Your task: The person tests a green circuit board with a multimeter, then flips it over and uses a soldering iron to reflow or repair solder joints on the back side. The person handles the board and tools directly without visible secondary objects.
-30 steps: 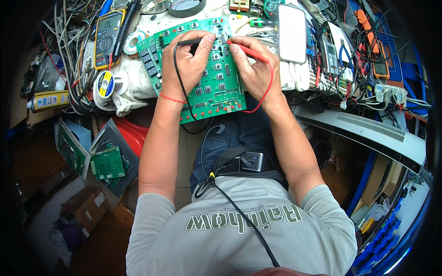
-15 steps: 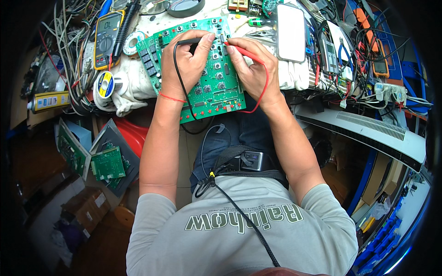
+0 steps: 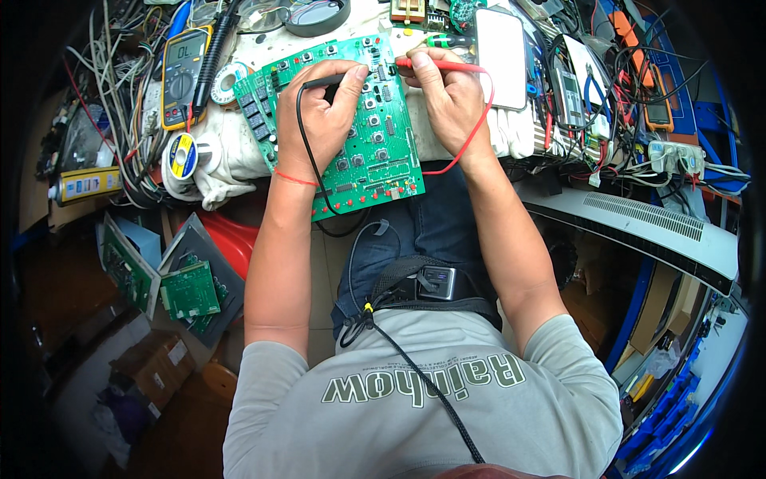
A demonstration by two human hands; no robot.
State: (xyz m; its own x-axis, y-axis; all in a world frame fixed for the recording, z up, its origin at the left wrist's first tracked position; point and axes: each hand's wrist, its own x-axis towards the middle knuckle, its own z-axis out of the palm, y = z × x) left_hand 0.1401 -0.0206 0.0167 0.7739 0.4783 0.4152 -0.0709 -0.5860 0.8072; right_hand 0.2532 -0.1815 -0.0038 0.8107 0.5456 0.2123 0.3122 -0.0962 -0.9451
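Observation:
A green circuit board with push buttons, chips and red LEDs lies at the bench's front edge, its near end sticking out past it. My left hand is closed on a black test probe over the board's middle; its tip is hidden by my fingers. Beyond the board's right edge, my right hand pinches a red test probe, which points left toward the board's upper right corner. Whether its tip touches anything I cannot tell. A yellow-cased multimeter with a lit display lies to the left.
Solder spools sit near the multimeter. A white rectangular panel lies right of the board, with pliers and tangled cables beyond. Below left, more circuit boards lean beside a red stool.
My right hand has moved up and right with the red probe, away from the board's chips, and the probe lies flatter. My left hand has shifted only slightly.

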